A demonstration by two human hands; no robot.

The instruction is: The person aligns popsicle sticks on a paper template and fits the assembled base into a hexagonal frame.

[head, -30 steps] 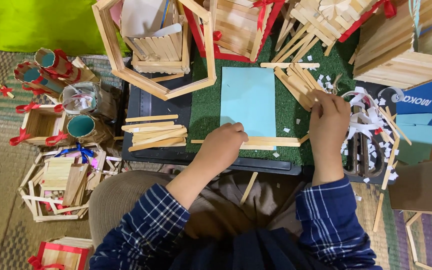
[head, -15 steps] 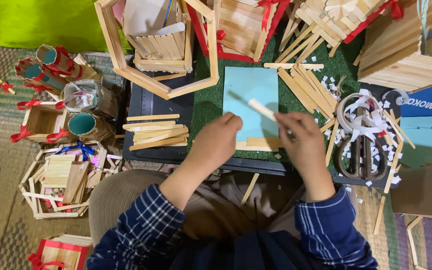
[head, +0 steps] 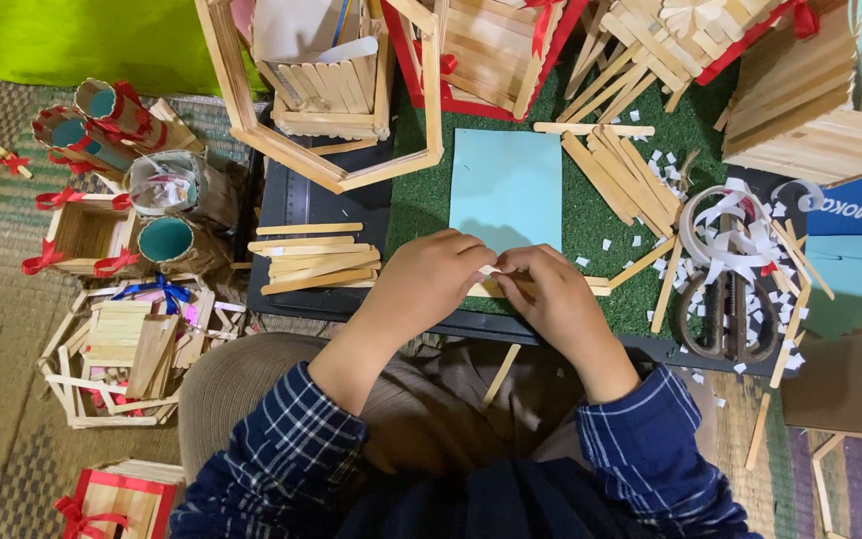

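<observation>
Hands (head: 491, 279) now joined over sticks (head: 541, 287).

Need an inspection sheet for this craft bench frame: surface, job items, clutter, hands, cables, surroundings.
Surface: green turf mat on a dark board, on woven matting.
Job's things: wooden sticks lie at the mat's near edge under both hands; light blue card just beyond.
Clutter: loose stick pile, scissors among white paper scraps, hexagonal stick frame, stick boxes with red ribbon.
Grippers: left hand and right hand, fingertips meeting over the sticks; grip hidden.
Cables: nothing seen.
Surroundings: paper tubes and stick baskets left, green cloth at top left.
</observation>
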